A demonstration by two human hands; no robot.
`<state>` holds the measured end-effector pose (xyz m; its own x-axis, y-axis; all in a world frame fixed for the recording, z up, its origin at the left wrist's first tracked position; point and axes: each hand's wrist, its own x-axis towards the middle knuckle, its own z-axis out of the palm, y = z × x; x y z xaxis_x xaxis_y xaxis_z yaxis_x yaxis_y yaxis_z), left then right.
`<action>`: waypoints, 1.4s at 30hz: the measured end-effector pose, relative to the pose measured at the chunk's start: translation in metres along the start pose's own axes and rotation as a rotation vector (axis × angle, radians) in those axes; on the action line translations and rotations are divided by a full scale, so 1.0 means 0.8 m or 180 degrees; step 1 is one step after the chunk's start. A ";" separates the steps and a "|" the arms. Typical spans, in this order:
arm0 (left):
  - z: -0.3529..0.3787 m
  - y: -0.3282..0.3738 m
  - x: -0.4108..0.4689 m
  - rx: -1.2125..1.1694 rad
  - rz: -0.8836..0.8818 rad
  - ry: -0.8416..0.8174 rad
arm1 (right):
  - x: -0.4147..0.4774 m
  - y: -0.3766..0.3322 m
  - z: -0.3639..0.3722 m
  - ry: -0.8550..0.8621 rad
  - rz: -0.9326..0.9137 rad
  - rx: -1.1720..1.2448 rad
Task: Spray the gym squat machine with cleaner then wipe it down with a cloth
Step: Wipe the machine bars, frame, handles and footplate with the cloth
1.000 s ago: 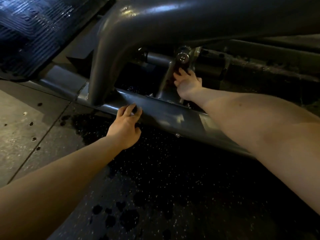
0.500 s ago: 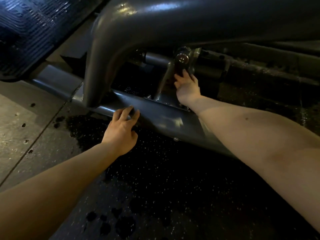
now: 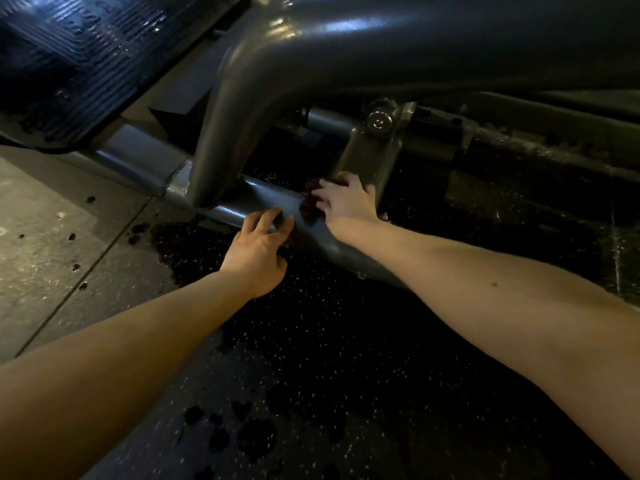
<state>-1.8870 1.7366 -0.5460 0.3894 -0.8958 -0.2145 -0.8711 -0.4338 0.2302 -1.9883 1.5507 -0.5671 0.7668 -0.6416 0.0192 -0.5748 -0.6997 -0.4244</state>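
Dim overall. Light from above: pale glare streak along the thick curved grey steel tube (image 3: 381, 46), small highlights on the ribbed black footplate (image 3: 69, 64), upper left. Grey concrete floor (image 3: 41, 254) at left edge brightest, warm cast. Speckled black rubber mat (image 3: 346, 341), lower centre, near black, grainy. Dark reddish cloth (image 3: 310, 206) under right hand (image 3: 346, 202) barely separable from shadow. Right edge: detail lost in shadow. Straight edges bow toward frame borders.

Left hand (image 3: 258, 247) resting on the squat machine's low rail (image 3: 266, 199), right hand (image 3: 346, 199) just to its right holding a cloth (image 3: 310, 206) against the same rail, pivot bracket (image 3: 375, 150) behind, curved tube (image 3: 239, 119) rising at left, footplate (image 3: 69, 64) far left, rubber floor (image 3: 346, 341) in front.
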 end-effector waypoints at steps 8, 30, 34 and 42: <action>-0.007 -0.005 -0.006 0.0180 0.0155 0.0059 | -0.094 0.020 0.013 0.0283 -0.0736 -0.0211; 0.007 -0.045 -0.041 -0.0253 -0.0437 -0.0042 | -0.085 -0.052 0.031 -0.0285 -0.1509 -0.1371; 0.001 -0.033 -0.039 -0.0250 -0.0372 -0.0178 | -0.119 0.000 0.007 -0.0300 -0.1605 -0.1446; -0.005 0.027 -0.042 -0.0028 -0.0384 -0.0609 | -0.227 0.088 -0.043 -0.0455 -0.1547 -0.1612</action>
<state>-1.9174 1.7568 -0.5300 0.4261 -0.8029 -0.4170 -0.8187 -0.5383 0.2000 -2.1781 1.6074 -0.5697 0.9798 -0.1969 -0.0341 -0.1940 -0.9781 0.0753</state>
